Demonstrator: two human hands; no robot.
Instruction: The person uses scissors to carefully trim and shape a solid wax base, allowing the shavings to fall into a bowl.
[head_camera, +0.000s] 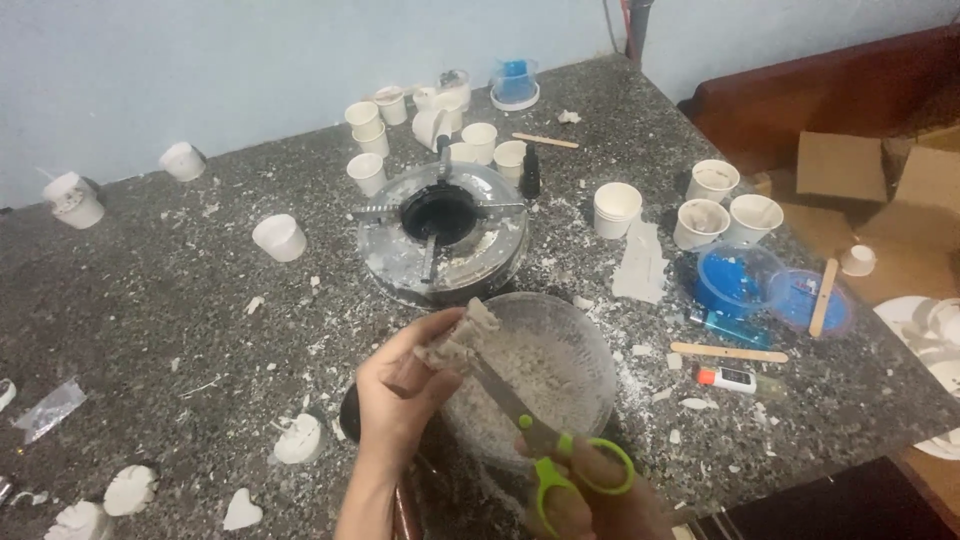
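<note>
Chunk of white wax (458, 338) held over the glass bowl (592, 345), just above its near-left rim, so the shavings likely drop straight into the pile of flakes already inside. Left hand (400, 395) grips the chunk, fingers curled around its underside, thumb pressed on top. Right hand (600, 495) works green-handled scissors (535, 440); fingers pushed through the loops and closed on them, blades angled up-left with the tips at the chunk's lower edge. Whether the blades are apart cannot be told.

Bowl sits at the near edge of the speckled stone table (170, 330), little margin in front of it. Directly behind, a wax-crusted single gas burner (440, 225). Small white cups (617, 208) cluster behind and right of the burner; one lone cup (279, 237) stands to its left. Blue plastic containers (738, 280), wooden sticks (730, 352) and a small white tube (726, 378) lie right of the bowl. Heart-shaped white casting (241, 512) near the front-left edge. Widest open stretch is left of the burner, flecked with wax scraps.
</note>
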